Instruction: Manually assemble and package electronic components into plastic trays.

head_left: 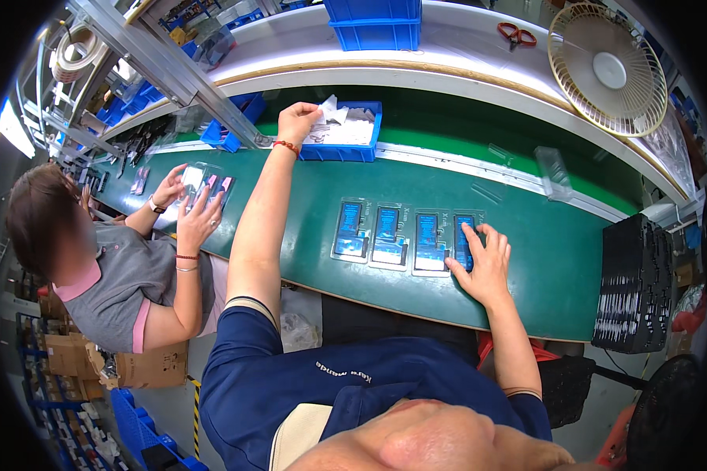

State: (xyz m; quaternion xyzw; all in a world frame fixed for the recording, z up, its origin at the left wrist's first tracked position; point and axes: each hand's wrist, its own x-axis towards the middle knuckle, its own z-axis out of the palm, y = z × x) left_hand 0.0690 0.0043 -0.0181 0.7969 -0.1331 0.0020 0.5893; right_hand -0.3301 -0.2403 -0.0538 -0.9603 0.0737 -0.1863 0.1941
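My left hand (297, 124) reaches far forward to a blue bin (339, 151). Its fingertips pinch a small white paper slip (329, 107) above the heap of white slips (355, 129) in that bin. Several clear plastic trays stand in a row on the green bench, each with a flat blue and silvery part inside; one is the leftmost tray (351, 228). My right hand (485, 263) lies over the rightmost tray (464, 235), fingers spread and touching it, thumb near the neighbouring tray (430, 243). The hand partly hides the rightmost tray.
To my left a co-worker (145, 267) handles a clear tray (200, 179) at the same green bench (291, 243). A tall stack of black trays (635, 282) stands at the right end. Above the bench, a shelf (463, 74) carries blue bins (375, 27), red-handled scissors (516, 35) and a fan (607, 71).
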